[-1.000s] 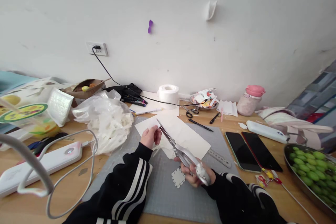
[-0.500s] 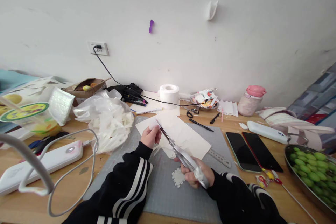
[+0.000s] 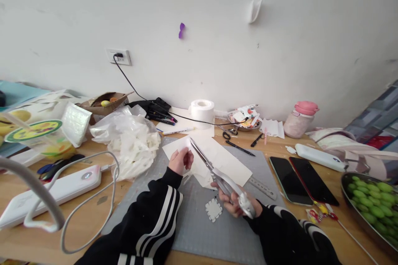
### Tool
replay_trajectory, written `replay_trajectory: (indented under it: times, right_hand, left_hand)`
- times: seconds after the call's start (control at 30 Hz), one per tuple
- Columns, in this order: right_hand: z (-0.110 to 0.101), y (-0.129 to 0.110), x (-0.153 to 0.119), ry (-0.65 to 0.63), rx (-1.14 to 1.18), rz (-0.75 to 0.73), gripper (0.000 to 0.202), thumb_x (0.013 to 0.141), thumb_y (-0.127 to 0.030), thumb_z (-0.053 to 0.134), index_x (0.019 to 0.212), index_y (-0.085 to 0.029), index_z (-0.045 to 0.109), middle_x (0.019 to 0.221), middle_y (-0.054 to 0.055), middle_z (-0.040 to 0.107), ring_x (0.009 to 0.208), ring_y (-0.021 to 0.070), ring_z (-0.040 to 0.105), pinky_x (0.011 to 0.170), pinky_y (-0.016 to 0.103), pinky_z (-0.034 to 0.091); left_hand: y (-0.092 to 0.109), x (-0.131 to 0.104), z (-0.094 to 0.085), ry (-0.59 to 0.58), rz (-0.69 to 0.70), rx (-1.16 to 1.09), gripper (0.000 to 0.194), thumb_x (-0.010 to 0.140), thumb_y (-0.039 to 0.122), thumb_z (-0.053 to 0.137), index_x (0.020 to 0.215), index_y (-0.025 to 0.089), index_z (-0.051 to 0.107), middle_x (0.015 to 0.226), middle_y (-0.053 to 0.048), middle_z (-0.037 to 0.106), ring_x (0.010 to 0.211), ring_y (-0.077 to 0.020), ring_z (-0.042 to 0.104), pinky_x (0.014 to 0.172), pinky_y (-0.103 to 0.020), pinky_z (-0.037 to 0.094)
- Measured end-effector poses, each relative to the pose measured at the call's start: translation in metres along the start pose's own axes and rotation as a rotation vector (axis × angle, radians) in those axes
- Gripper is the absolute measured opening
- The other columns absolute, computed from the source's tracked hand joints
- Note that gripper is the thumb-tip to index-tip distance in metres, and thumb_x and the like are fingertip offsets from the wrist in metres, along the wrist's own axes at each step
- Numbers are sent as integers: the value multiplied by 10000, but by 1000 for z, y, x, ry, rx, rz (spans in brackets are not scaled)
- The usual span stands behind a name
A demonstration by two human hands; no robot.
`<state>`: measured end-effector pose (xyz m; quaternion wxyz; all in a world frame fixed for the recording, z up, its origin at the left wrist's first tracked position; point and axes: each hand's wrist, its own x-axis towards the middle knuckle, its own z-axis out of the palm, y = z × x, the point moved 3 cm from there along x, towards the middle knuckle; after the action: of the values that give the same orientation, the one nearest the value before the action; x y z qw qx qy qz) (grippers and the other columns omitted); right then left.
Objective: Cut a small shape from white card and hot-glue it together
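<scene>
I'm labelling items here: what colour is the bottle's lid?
The lid is pink, best seen in the head view.

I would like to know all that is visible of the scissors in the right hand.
The scissors have long, silvery, metal-looking blades and pale grey-white handles. They slant away and leftward above the mat, tips near the left hand. The right hand grips the handles. Whether the blades touch paper is unclear.

loose black sleeves (image 3: 155, 215) with parallel white stripes (image 3: 158, 219), close-fitting plain black cuffs (image 3: 174, 176)
</scene>
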<state>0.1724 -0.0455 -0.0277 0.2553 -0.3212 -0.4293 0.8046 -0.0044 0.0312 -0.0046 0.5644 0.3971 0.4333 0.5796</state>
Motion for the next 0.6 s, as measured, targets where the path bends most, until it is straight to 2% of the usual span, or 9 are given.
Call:
replay_trajectory:
  times: [0.07,0.13,0.2,0.27,0.33,0.4,0.47,0.5,0.6]
  right_hand:
    - [-5,-6,-5,120,-86,-61,552,470,-475,703,938,-226,549,551,-93,412,311,6,233,305,165,174]
    - [-14,-15,-13,385,-364,-148,461,562,-466,629,930,-204,538,586,-54,453,389,57,343,368,214,289]
    - [-25,-27,-24,683,-691,-219,362,589,-379,604,895,-196,541,630,-17,490,532,127,452,514,280,386]
    - [-36,-38,-32,868,-882,-213,278,560,-266,604,824,-197,548,657,-1,502,652,176,487,630,322,390]
    - [-48,-47,-38,1021,-1230,-91,191,570,-215,558,759,-191,554,699,26,547,705,207,518,662,336,388]
    - [-57,-50,-39,1018,-1429,-5,213,590,-194,542,799,-171,580,781,68,598,782,234,547,701,338,397]
    - [-63,-49,-37,978,-1525,4,286,618,-236,568,885,-138,598,885,119,620,879,262,552,757,344,400]
    - [-64,-48,-37,969,-1548,5,343,629,-269,585,938,-118,596,944,144,615,926,275,544,787,351,395]
    - [-59,-41,-34,1007,-1579,6,478,649,-324,613,1069,-99,565,1076,179,568,1016,304,501,844,387,367]
  left_hand:
    - [1,-1,0,-2,7,-19,244,597,396,525,598,153,501,394,58,498,245,-60,376,292,-193,236]
    - [1,-1,0,-15,17,-30,288,606,403,530,723,140,530,452,59,526,258,-57,380,294,-193,227]
    - [2,-2,0,-38,15,-30,328,635,397,531,834,136,529,508,51,557,273,-55,389,295,-194,221]
    - [0,-2,0,-70,-6,-20,301,691,373,517,877,136,522,530,44,568,282,-55,392,294,-193,221]
    - [-4,-2,2,-109,-49,2,238,765,338,487,865,127,534,522,39,556,296,-57,397,301,-191,245]
    - [-9,-3,4,-145,-101,29,227,829,314,471,891,112,554,630,9,586,412,-76,493,373,-197,373]
    - [-12,-5,7,-168,-136,48,201,848,290,473,898,117,561,701,-6,602,492,-89,537,431,-216,433]
    - [-13,-7,8,-170,-141,52,174,847,277,476,872,127,562,682,-2,606,472,-88,532,412,-210,420]
    - [-12,-11,11,-142,-107,45,130,808,235,491,700,176,534,499,30,582,297,-64,424,288,-194,245]
